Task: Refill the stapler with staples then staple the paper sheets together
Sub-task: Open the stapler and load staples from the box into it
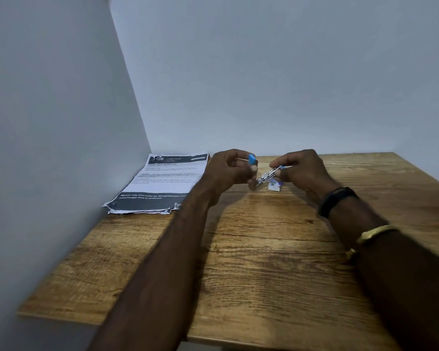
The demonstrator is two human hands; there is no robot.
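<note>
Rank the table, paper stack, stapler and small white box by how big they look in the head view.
1. table
2. paper stack
3. stapler, hinged open
4. small white box: it looks smaller than the stapler, but the right hand partly hides it, so this last placing is unsure.

The stapler [265, 176] is small and partly covered by the left hand [228, 171] and right hand [302, 171] holding it; whether staples sit inside cannot be told. Near the table's [264, 249] far edge, a small box [274, 186] is half hidden, its label blurred. The left wrist covers the right edge of the paper sheets [162, 181]; their fine print is unreadable.
</note>
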